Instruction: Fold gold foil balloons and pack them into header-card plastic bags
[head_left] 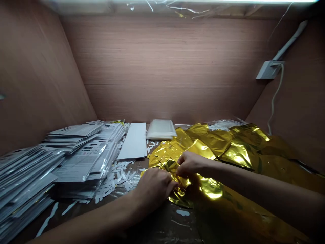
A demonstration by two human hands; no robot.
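Seemingly midway: the left hand (154,184) and right hand (186,162), nearly together, pinch gold foil (164,154) near the centre; packets (78,166) stand stacked at left, apparently done, while more sheets (236,154) lie spread rightward, probably unworked

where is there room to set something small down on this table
The most open patch is the dark tabletop at the near side, between the left forearm and the gold foil; a white scrap and a thin strip lie there. Crowded at left with card stacks and white bits, at right with foil.
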